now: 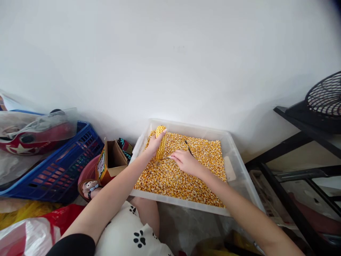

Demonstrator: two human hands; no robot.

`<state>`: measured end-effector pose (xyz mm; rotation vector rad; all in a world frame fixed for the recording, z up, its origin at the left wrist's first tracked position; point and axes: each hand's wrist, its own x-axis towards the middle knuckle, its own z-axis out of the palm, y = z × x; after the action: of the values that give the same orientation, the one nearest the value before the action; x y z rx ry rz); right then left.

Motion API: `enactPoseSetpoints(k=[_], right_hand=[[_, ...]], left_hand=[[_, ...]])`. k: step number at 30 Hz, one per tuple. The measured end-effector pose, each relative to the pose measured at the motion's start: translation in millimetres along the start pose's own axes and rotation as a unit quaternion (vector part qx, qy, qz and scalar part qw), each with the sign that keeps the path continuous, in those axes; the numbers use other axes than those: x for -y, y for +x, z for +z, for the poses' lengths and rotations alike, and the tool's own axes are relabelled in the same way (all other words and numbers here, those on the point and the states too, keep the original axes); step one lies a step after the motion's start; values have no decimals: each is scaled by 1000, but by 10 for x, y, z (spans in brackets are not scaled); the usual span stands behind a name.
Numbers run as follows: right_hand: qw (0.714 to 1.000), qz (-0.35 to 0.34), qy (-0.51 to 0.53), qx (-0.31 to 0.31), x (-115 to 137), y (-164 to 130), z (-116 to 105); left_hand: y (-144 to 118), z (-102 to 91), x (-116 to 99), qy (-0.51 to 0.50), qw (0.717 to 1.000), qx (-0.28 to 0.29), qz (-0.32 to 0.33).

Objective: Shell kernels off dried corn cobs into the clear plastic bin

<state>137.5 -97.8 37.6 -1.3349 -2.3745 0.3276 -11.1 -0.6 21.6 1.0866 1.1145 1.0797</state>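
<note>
The clear plastic tub [237, 156] sits on the floor against the white wall, its bed covered corner to corner with loose yellow-orange kernels [186, 181]; off its left edge there's a blue crate [64, 167], an open cardboard box [113, 160] and a pink basin [86, 172]; off its right edge stands a black metal rack [290, 156] with a fan grille [326, 94] on top.

Over the tub's far left corner my left hand [152, 145] is wrapped around the corn cob [161, 142], fingers closed on its upper half; the cob stands nearly upright, tip up, lower end just above the kernel bed; it's dry and deep yellow, packed with tight even rows of kernels on the side facing me, no bare patch that I can make out from here.

My right hand [185, 161] is just beside the cob's lower end, fingers pinched shut on a thin dark metal tool [188, 146]; its point reaches left to the cob's base, its handle pokes up past my knuckles toward the far edge.
</note>
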Motion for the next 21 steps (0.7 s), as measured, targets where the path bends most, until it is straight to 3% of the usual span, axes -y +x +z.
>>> enactPoseSetpoints(k=[4, 9, 16, 21], right_hand=[[995, 0, -98, 6, 134, -28, 76], [998, 27, -47, 10, 92, -11, 115], [991, 28, -127, 23, 224, -36, 145], [996, 17, -73, 48, 90, 11, 103]], left_hand=[[1, -9, 4, -31, 999, 17, -15], [10, -16, -1, -25, 1000, 12, -1], [3, 21, 40, 21, 1000, 20, 6], [-91, 57, -20, 122, 990, 17, 62]])
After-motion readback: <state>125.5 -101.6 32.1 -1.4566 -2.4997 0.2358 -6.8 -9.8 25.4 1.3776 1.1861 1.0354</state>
